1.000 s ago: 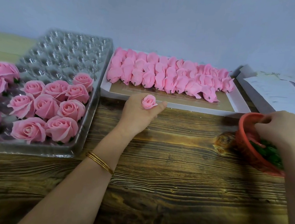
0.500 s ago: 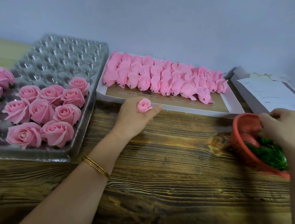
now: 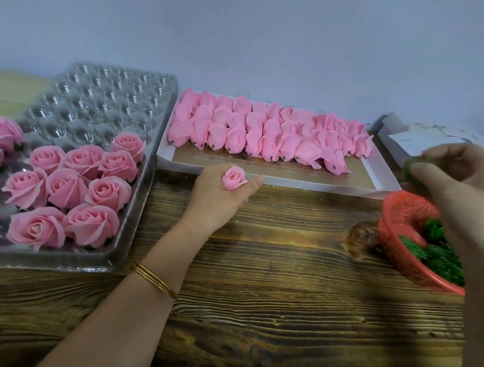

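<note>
Rosebud [image 3: 233, 177] is standing bloom-up between the curled fingers of the left grip [image 3: 219, 200], lying well to the left of the right grip [image 3: 463, 185], which is pinching a blurred green calyx [image 3: 409, 168] just above the red basket [image 3: 402, 215].

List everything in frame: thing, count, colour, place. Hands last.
table: 1, dark wood, under everything
clear tray: 1, transparent, table left
white tray: 1, white, brown base, back centre
basket: 1, red mesh, table right
open roses: about a dozen, pink, in clear tray, some cut off at left
closed buds: many, pink, rows in white tray
loose leaves: several, green, in basket
papers: white, back right
rose bud: 1, pink, by white tray's front edge
leaf piece: 1, green, blurred, above basket
bangles: gold, left wrist
left hand: holds rose bud
right hand: pinches leaf piece
</note>
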A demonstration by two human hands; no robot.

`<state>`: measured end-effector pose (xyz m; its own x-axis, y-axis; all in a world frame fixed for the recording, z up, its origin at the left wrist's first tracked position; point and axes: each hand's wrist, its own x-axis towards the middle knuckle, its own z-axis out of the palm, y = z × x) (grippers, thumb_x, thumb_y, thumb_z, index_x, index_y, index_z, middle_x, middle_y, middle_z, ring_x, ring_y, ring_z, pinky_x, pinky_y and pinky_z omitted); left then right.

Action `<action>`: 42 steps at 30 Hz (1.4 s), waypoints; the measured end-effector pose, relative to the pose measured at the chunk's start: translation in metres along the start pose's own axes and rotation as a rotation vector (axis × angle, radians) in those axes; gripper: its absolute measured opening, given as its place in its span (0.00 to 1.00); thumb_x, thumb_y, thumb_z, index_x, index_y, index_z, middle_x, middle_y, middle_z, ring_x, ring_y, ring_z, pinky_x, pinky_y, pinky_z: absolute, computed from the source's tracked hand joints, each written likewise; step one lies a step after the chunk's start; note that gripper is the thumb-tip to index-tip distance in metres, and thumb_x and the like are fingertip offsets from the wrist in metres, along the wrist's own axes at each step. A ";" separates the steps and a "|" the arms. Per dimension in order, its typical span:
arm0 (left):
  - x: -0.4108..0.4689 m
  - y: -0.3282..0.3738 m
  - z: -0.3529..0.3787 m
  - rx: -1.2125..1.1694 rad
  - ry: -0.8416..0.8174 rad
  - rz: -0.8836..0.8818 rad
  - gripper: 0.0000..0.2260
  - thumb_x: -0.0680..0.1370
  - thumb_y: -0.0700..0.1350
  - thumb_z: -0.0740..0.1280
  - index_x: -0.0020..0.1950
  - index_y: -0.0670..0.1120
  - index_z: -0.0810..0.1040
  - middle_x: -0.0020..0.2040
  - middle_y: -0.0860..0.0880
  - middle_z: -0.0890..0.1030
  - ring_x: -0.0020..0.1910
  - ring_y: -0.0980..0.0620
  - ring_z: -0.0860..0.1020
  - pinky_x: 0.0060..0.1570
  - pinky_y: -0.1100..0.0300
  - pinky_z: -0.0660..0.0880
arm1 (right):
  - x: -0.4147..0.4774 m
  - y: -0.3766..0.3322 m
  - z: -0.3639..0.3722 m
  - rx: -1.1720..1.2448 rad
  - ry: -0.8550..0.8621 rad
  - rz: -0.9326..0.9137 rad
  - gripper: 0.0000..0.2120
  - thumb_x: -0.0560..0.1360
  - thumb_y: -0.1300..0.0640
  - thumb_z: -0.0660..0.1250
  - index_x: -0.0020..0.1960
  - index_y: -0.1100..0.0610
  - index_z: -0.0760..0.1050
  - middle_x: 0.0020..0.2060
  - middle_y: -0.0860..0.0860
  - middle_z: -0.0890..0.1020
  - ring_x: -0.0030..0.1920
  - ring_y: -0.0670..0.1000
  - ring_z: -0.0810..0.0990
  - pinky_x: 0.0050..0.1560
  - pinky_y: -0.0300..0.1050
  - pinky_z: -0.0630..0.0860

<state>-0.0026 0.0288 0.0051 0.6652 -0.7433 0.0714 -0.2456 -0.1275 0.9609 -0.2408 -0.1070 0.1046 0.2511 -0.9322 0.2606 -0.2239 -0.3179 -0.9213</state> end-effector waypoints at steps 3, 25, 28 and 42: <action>0.000 0.000 -0.001 0.008 -0.001 0.007 0.16 0.75 0.52 0.73 0.41 0.39 0.79 0.33 0.48 0.82 0.31 0.60 0.77 0.44 0.57 0.77 | -0.016 -0.008 0.034 0.138 -0.183 -0.009 0.12 0.67 0.61 0.74 0.48 0.52 0.78 0.41 0.52 0.85 0.42 0.50 0.85 0.42 0.39 0.80; 0.002 0.001 -0.007 -0.335 0.102 0.003 0.13 0.76 0.49 0.72 0.34 0.48 0.77 0.30 0.54 0.78 0.33 0.59 0.76 0.36 0.68 0.75 | -0.052 0.030 0.165 -0.302 -0.594 -0.031 0.21 0.63 0.56 0.82 0.53 0.51 0.78 0.44 0.45 0.82 0.44 0.42 0.79 0.41 0.28 0.70; 0.003 0.002 -0.006 -0.365 0.079 0.002 0.14 0.76 0.49 0.72 0.31 0.53 0.78 0.31 0.54 0.78 0.34 0.59 0.76 0.39 0.64 0.74 | -0.057 0.032 0.167 -0.284 -0.585 -0.059 0.24 0.62 0.56 0.82 0.54 0.48 0.76 0.44 0.43 0.82 0.44 0.41 0.79 0.42 0.25 0.69; 0.003 0.009 -0.006 -0.559 -0.039 -0.133 0.20 0.79 0.51 0.68 0.27 0.52 0.78 0.37 0.52 0.79 0.42 0.54 0.76 0.49 0.56 0.73 | -0.067 0.042 0.166 -0.230 -0.458 -0.100 0.28 0.64 0.57 0.82 0.59 0.47 0.74 0.42 0.36 0.77 0.42 0.33 0.76 0.41 0.21 0.69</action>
<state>0.0011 0.0292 0.0155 0.6359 -0.7695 -0.0600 0.2559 0.1369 0.9570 -0.1111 -0.0295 0.0005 0.6565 -0.7404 0.1441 -0.3655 -0.4794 -0.7979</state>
